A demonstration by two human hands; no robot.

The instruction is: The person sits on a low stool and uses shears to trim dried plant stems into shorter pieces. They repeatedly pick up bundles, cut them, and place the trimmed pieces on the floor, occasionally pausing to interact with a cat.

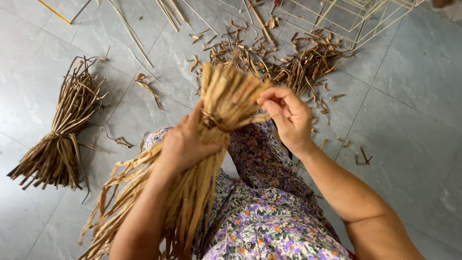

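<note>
Dried-fibre bundle in left hand

held bundle: dry fibrous plant strips, matt tan | floor: smooth grey stone-look tiles, faint sheen | frame: thin pale metal wire | garment: soft floral-print cloth

Packages, labels, signs, screens: none observed.
Head view checked edge to edge; no wrapper, tag, printed sign or display anywhere in it.

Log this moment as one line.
left hand: grips tied straw bundle | right hand: pinches its top strands | second bundle: on floor
</note>
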